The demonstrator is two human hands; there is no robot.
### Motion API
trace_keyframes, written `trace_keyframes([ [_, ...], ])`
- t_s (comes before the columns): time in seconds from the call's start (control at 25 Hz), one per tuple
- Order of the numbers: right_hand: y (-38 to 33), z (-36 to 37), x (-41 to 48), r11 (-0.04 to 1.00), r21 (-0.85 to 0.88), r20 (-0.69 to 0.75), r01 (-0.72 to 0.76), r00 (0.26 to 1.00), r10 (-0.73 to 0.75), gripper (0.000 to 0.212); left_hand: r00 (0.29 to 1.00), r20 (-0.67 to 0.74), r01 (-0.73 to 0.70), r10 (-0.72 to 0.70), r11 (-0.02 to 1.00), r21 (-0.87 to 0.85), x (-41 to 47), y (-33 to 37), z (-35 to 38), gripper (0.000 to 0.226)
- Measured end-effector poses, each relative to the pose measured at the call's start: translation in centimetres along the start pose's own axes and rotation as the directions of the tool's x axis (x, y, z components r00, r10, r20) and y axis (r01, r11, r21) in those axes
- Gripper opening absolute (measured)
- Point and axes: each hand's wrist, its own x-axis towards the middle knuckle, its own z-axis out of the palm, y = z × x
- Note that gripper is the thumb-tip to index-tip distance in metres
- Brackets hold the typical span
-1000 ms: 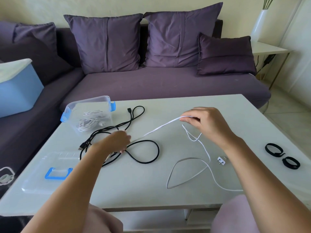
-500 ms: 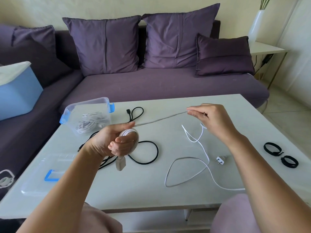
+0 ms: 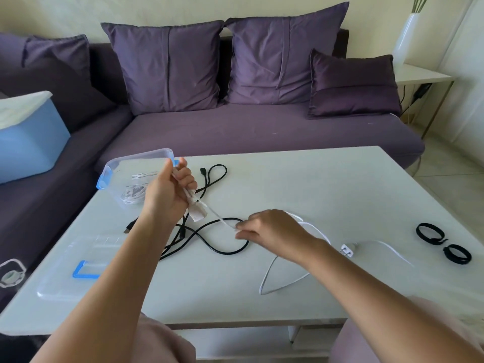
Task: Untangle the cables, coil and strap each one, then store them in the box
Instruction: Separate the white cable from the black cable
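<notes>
My left hand [image 3: 169, 191] is raised above the table and grips turns of the white cable, whose connector end [image 3: 197, 212] hangs below the fist. My right hand [image 3: 269, 230] pinches the same white cable [image 3: 284, 282] lower down, near the table; its slack loops on the tabletop and ends at a white plug [image 3: 347, 250]. A black cable [image 3: 212, 238] lies loose in loops under and between my hands. The clear box with blue latches [image 3: 125, 174] stands at the table's back left, with a coiled white cable [image 3: 133, 193] inside. Two black straps [image 3: 442, 243] lie at the right.
The box's clear lid with a blue handle [image 3: 78, 269] lies at the table's front left. A purple sofa [image 3: 262, 132] with cushions runs behind the white table [image 3: 301, 184], and a light blue bin [image 3: 28, 140] sits on the sofa's left part.
My left hand rose and turned up toward the box with the white cable wound on it. My right hand dropped leftward toward the table, sliding along the cable; the plug was dragged right.
</notes>
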Motion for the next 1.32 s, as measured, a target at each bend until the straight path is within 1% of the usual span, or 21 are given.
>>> trace_keyframes([
  [0.08,-1.0,0.6,0.0,0.996,-0.062,0.048,0.057,0.997,-0.054,0.033,0.989,-0.049,-0.116,0.140,0.935,0.335,0.2,-0.9,0.4,0.032],
  [0.12,-1.4,0.7,-0.1,0.994,-0.075,0.051,0.079,0.996,-0.076,0.033,0.977,-0.036,-0.163,0.210,0.846,0.508,0.2,-1.3,0.5,0.030],
  [0.16,-1.6,0.7,-0.2,0.992,-0.076,0.038,0.100,0.994,-0.098,0.033,0.958,0.008,-0.214,0.286,0.699,0.682,0.3,-1.7,0.2,0.028],
  [0.24,-1.9,0.5,-0.5,0.984,-0.106,-0.022,0.141,0.989,-0.144,0.035,0.910,0.213,-0.300,0.355,0.214,0.930,0.1,-2.4,-0.3,0.029],
  [0.28,-2.0,0.3,-0.6,0.978,-0.139,-0.071,0.156,0.983,-0.167,0.037,0.907,0.305,-0.303,0.290,-0.053,0.952,0.0,-2.7,-0.4,0.034],
  [0.32,-2.0,0.0,-0.8,0.973,-0.157,-0.119,0.167,0.975,-0.187,0.039,0.928,0.327,-0.278,0.180,-0.253,0.927,-0.2,-3.1,-0.4,0.039],
  [0.36,-1.9,-0.3,-0.9,0.971,-0.156,-0.152,0.179,0.967,-0.203,0.039,0.966,0.251,-0.219,0.058,-0.328,0.919,-0.5,-3.5,-0.6,0.041],
  [0.4,-1.7,-0.8,-1.0,0.971,-0.145,-0.167,0.189,0.963,-0.212,0.036,0.987,0.140,-0.158,-0.077,-0.336,0.929,-0.7,-3.8,-0.8,0.040],
  [0.44,-1.3,-1.3,-1.0,0.971,-0.141,-0.189,0.195,0.957,-0.220,0.030,0.974,0.016,-0.086,-0.225,-0.306,0.948,-0.9,-4.2,-1.0,0.038],
  [0.52,-0.2,-2.7,-1.1,0.976,-0.144,-0.265,0.165,0.943,-0.199,0.015,0.867,-0.181,0.032,-0.463,-0.311,0.950,-1.7,-4.7,-0.8,0.043],
  [0.6,0.9,-3.9,-1.1,0.990,-0.127,-0.377,0.058,0.921,-0.102,0.006,0.771,-0.247,0.046,-0.587,-0.335,0.941,-2.4,-4.5,-0.3,0.055],
  [0.64,1.4,-4.5,-1.2,0.996,-0.089,-0.424,-0.008,0.905,-0.031,0.005,0.727,-0.238,0.062,-0.644,-0.284,0.957,-2.7,-4.1,0.0,0.060],
  [0.76,3.0,-5.7,-1.5,0.983,0.015,-0.510,-0.184,0.844,0.166,0.019,0.552,-0.053,0.122,-0.832,0.018,0.992,-3.0,-2.6,0.7,0.068],
  [0.84,4.1,-6.2,-1.6,0.963,0.099,-0.534,-0.249,0.803,0.263,0.033,0.347,0.157,0.244,-0.925,0.250,0.937,-3.0,-2.1,0.8,0.063],
  [0.92,5.1,-6.6,-1.7,0.938,0.208,-0.548,-0.278,0.761,0.347,0.042,0.095,0.456,0.473,-0.885,0.443,0.762,-2.7,-1.7,0.6,0.054],
  [0.96,5.6,-6.8,-1.8,0.924,0.257,-0.551,-0.283,0.743,0.380,0.044,0.028,0.604,0.557,-0.797,0.514,0.653,-2.5,-1.5,0.4,0.050],
  [1.0,6.1,-7.0,-2.0,0.910,0.297,-0.548,-0.288,0.730,0.409,0.044,0.020,0.718,0.614,-0.696,0.575,0.541,-2.4,-1.1,0.3,0.048],
  [1.08,6.7,-7.1,-2.2,0.890,0.329,-0.530,-0.316,0.718,0.451,0.041,0.114,0.838,0.696,-0.534,0.645,0.316,-2.3,-0.3,0.0,0.050],
  [1.12,6.9,-7.0,-2.3,0.888,0.319,-0.522,-0.331,0.720,0.456,0.041,0.194,0.861,0.710,-0.470,0.673,0.207,-2.3,0.0,0.1,0.050],
  [1.2,7.0,-6.5,-2.1,0.895,0.275,-0.493,-0.350,0.748,0.444,0.040,0.415,0.839,0.687,-0.352,0.726,-0.036,-2.4,0.4,-0.1,0.041],
  [1.32,6.2,-5.5,-1.5,0.913,0.189,-0.380,-0.361,0.831,0.407,0.043,0.743,0.625,0.547,-0.239,0.755,-0.362,-2.0,0.6,-0.8,0.021],
])
